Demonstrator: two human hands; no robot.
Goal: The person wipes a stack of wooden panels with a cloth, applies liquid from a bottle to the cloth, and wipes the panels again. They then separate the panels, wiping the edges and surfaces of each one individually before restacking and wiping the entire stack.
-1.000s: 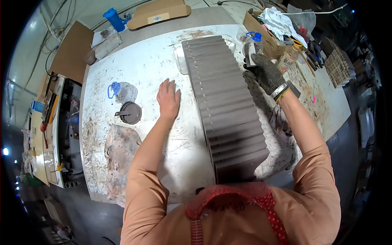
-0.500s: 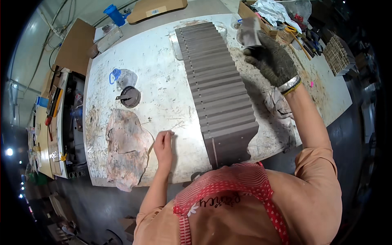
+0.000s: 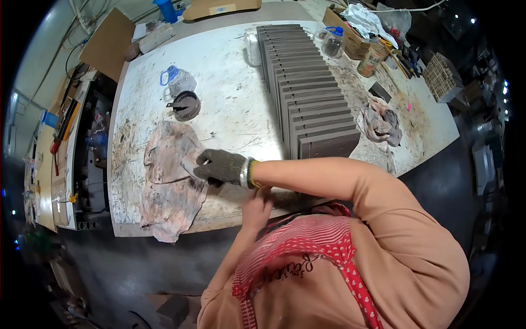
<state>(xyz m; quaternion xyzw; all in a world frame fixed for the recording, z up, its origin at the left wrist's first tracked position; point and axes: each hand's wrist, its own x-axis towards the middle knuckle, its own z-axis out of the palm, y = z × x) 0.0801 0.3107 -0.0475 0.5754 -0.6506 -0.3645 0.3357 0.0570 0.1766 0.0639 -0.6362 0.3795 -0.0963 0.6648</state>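
My right hand (image 3: 222,167), in a dark knit glove with a silver band at the wrist, is closed on a small grey-white cloth (image 3: 190,166). It is over a large stained rag (image 3: 175,192) spread at the table's left front, where the two fabrics partly merge to the eye. My bare left hand (image 3: 256,209) is by the front edge, under my right wrist, its fingertips hidden there. Right of my hands runs a long row of overlapping dark grey panels (image 3: 312,104), edges up. Beyond the rag sit a round dark container (image 3: 185,105) with a flat tool across it and a clear blue-topped jug (image 3: 179,81).
A crumpled stained rag (image 3: 382,123) and a small dark flat piece (image 3: 379,92) lie right of the panels. Farther back are a clear bottle (image 3: 332,44), a jar (image 3: 370,59) and a cardboard box (image 3: 352,44). A wicker basket (image 3: 441,78) stands at the right edge.
My right hand has swung from the far right, across the panels, to the rag at left, still gripping cloth. My left hand has drawn right, toward my body. The head view has shifted.
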